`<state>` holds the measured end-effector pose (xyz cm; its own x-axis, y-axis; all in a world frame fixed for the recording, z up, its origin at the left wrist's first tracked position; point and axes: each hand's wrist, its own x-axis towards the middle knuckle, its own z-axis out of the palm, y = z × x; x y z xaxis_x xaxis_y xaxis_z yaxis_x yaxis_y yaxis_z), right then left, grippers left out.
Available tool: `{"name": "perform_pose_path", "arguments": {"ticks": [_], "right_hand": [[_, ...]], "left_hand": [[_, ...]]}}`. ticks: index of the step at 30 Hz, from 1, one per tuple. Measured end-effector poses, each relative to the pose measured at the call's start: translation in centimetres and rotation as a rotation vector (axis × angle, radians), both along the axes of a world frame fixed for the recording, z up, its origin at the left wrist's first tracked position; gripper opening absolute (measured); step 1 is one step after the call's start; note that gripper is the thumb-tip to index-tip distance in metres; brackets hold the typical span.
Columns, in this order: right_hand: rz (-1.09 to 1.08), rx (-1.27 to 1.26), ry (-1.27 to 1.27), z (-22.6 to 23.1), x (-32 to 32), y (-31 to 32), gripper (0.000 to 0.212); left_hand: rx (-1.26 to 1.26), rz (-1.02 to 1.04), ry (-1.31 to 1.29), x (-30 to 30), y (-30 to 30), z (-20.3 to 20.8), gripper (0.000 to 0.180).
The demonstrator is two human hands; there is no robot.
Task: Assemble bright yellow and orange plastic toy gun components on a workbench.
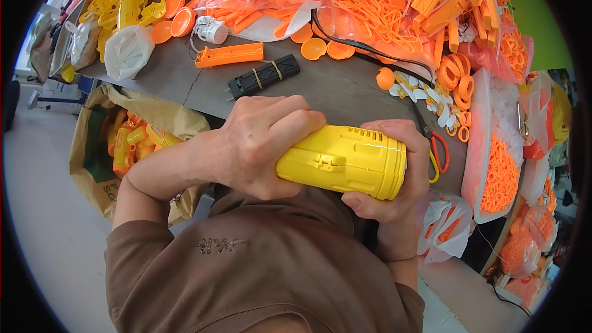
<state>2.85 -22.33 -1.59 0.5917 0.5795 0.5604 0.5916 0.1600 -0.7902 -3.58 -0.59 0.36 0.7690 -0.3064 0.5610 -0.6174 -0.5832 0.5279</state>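
Observation:
A yellow plastic cylinder housing (345,159) with ribs and vent slots lies sideways close to my chest, above the near edge of the grey table (333,89). My left hand (259,145) wraps over its left end from above. My right hand (398,176) cups its wider right end, thumb underneath and fingers over the rim. Both hands grip the housing together.
A black block with rubber bands (264,76) and an orange bar (229,55) lie on the table beyond my hands. Heaps of orange and yellow plastic parts (370,0) fill the back. A tray of orange rings (496,166) stands at right, scissors (436,154) beside it. A sack of yellow parts (132,142) sits at left.

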Motion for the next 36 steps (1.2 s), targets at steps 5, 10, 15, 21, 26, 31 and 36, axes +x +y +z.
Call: {"name": "perform_pose_path", "arguments": {"ticks": [5, 10, 15, 21, 26, 31, 36], "right_hand": [[-0.129, 0.023, -0.079, 0.2, 0.4, 0.2, 0.076], [-0.245, 0.156, -0.125, 0.6, 0.2, 1.7, 0.081], [-0.305, 0.117, -0.154, -0.1, -1.0, 2.8, 0.084], [-0.333, 0.126, -0.105, 0.3, -0.9, 3.1, 0.082], [-0.287, 0.119, -0.053, 0.7, 0.3, 2.3, 0.083], [-0.328, 0.153, -0.047, 0.8, -0.1, 2.2, 0.082], [-0.382, 0.103, -0.112, -0.3, -1.8, 2.9, 0.081]], "left_hand": [[0.0, -0.063, -0.018, 1.8, 1.1, 0.1, 0.065], [-0.454, 0.023, -0.127, 2.7, 0.5, -1.2, 0.076], [-0.607, 0.195, -0.098, 2.9, -0.3, -1.4, 0.061], [-0.769, 0.139, -0.111, 3.6, -0.2, -1.4, 0.04], [-0.662, 0.044, -0.203, 4.2, 0.0, -1.2, 0.047], [-0.718, 0.044, -0.123, 3.7, -0.2, -1.1, 0.05], [-0.652, 0.219, -0.039, 3.1, -0.5, -0.5, 0.068]]}}
